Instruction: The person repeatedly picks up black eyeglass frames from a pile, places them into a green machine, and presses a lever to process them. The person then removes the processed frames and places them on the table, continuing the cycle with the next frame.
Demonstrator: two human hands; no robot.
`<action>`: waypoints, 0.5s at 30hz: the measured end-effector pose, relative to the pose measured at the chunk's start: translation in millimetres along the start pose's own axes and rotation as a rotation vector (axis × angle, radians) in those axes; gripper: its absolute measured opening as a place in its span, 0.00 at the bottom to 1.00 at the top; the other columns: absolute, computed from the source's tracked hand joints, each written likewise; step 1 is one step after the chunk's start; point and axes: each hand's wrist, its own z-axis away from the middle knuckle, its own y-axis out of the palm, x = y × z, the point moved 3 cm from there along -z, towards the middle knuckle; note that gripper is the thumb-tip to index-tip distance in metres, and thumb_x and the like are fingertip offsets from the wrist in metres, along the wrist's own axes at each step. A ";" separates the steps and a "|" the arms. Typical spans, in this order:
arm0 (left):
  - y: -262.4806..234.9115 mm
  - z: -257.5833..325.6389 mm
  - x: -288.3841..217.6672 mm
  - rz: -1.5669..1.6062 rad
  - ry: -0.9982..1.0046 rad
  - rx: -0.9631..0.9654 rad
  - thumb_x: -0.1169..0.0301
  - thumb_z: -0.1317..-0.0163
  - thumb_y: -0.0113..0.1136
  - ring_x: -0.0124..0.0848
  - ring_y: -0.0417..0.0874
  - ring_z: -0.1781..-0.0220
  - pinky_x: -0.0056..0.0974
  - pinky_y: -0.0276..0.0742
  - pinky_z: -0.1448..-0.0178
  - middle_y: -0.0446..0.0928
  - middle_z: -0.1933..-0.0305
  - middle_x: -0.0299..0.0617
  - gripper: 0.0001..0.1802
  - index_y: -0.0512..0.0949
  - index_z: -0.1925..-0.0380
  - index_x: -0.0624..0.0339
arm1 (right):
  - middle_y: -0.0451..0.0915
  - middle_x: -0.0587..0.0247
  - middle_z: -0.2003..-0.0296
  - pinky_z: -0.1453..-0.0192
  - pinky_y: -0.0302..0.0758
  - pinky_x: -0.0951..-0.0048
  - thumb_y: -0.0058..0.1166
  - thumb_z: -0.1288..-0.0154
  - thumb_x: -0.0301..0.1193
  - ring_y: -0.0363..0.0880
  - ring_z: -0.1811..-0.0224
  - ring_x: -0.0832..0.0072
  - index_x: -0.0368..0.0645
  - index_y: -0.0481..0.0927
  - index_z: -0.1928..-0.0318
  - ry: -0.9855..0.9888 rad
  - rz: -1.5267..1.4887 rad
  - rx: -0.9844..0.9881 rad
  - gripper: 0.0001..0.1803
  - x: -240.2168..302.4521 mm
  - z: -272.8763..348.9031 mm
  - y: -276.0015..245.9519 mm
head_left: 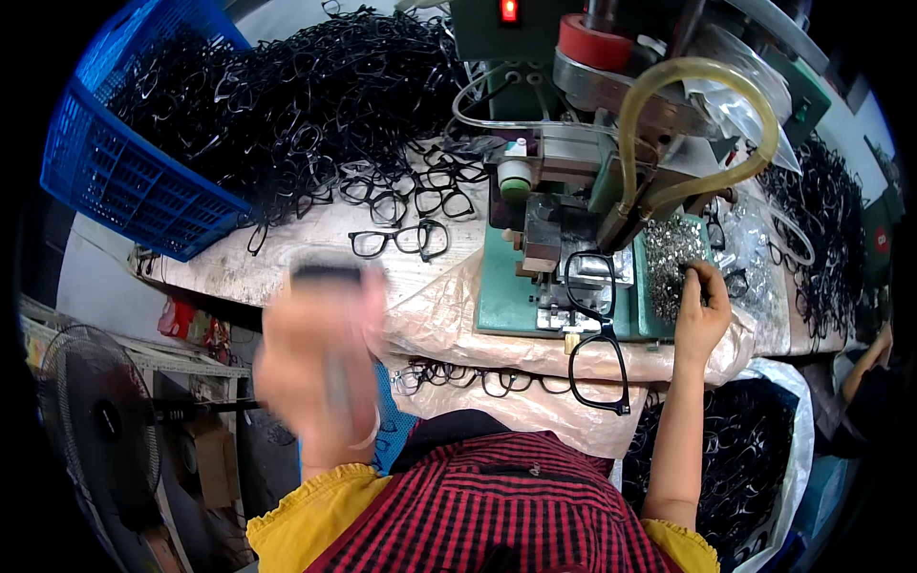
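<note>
My right hand (704, 304) reaches into a heap of small shiny metal parts (671, 253) on the green machine base. Its fingertips are drawn together in a pinch; whatever is between them is too small to make out. My left hand (320, 358) is raised left of the machine and smeared by motion, with a dark blurred shape at its top, so its fingers cannot be read. A black eyeglass frame (600, 368) hangs at the front of the green press machine (501, 286), one rim over the metal fixture (573, 315) and the other below the base's edge.
Black eyeglass frames (315, 95) are piled at the back left beside a blue plastic crate (143, 158). Several frames lie in a row (487, 380) on brown paper at the table's front. A white sack (798, 430) of frames stands at right, a fan (105, 420) at left.
</note>
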 end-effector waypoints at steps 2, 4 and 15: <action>-2.5 -4.2 69.7 -0.114 -0.215 -0.015 0.79 0.45 0.64 0.38 0.78 0.50 0.41 0.73 0.41 0.80 0.50 0.47 0.10 0.82 0.62 0.58 | 0.84 0.59 0.62 0.50 0.75 0.73 0.57 0.38 0.21 0.81 0.59 0.71 0.35 0.83 0.59 0.008 -0.010 0.062 0.07 12.5 0.1 3.4; -0.9 4.2 135.7 -0.691 -0.207 0.349 0.76 0.46 0.65 0.45 0.74 0.42 0.44 0.70 0.38 0.77 0.43 0.49 0.12 0.85 0.61 0.52 | 0.84 0.59 0.62 0.50 0.75 0.73 0.58 0.39 0.21 0.81 0.59 0.71 0.36 0.84 0.59 -0.030 0.013 0.099 0.07 36.3 -7.9 12.2; 0.6 62.9 200.7 -0.659 -0.230 0.102 0.76 0.39 0.61 0.40 0.76 0.58 0.39 0.71 0.49 0.81 0.48 0.45 0.03 0.81 0.65 0.61 | 0.84 0.59 0.63 0.45 0.73 0.71 0.59 0.41 0.19 0.81 0.58 0.69 0.35 0.84 0.62 0.044 0.222 0.020 0.06 9.3 33.7 -55.9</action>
